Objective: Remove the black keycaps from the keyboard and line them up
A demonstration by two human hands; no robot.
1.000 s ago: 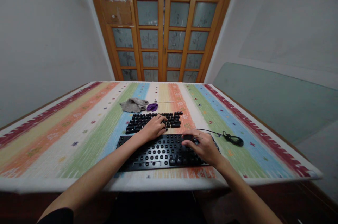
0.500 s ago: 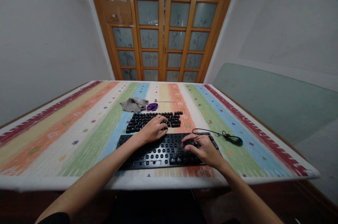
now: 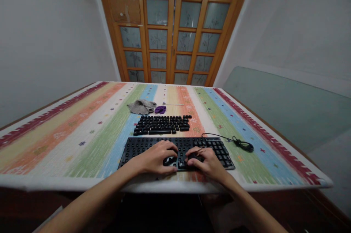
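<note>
While one keyboard (image 3: 182, 146) lies below | left hand (image 3: 159, 157): fingers apart | right hand (image 3: 207, 161): fingers clamped on one dark object (image 3: 199, 157)

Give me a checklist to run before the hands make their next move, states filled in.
1. Keyboard lying flat on the table: ok.
2. Loose keycaps laid in rows, apart from the keyboard: ok.
3. Keyboard fully capped: not ok; its left part shows bare key positions, while the right-end block has keys.
4. Coiled cable clear of both hands: ok.
5. Left hand free of any part: cannot tell.
6. Right hand free of any part: cannot tell; curled fingers hide it.
</note>
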